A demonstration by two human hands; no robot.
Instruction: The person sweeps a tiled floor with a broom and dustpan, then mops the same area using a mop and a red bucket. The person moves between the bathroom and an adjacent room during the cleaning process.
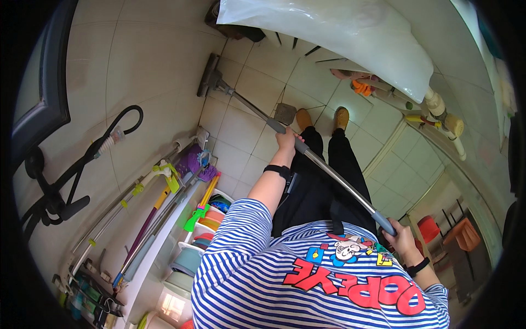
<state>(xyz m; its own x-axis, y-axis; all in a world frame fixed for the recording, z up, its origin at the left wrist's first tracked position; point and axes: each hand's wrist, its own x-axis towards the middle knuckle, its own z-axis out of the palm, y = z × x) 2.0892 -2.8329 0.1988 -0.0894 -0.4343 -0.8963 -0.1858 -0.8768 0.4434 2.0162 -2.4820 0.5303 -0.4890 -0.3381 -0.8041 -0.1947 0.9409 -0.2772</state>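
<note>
A flat mop with a grey and metal handle runs diagonally across my body. My left hand grips the grey sleeve partway down the handle. Around the blue-grey end grip, my right hand is closed near my waist. The grey mop head is at the far end, at the foot of the tiled wall; whether it touches the wall, I cannot tell. Below the handle, a square floor drain cover lies just beside my shoes.
White floor tiles spread ahead. A large white plastic-covered surface overhangs at the top. Several cleaning tools lean along the left wall beside a rack of basins. A drainpipe and a door threshold are at right.
</note>
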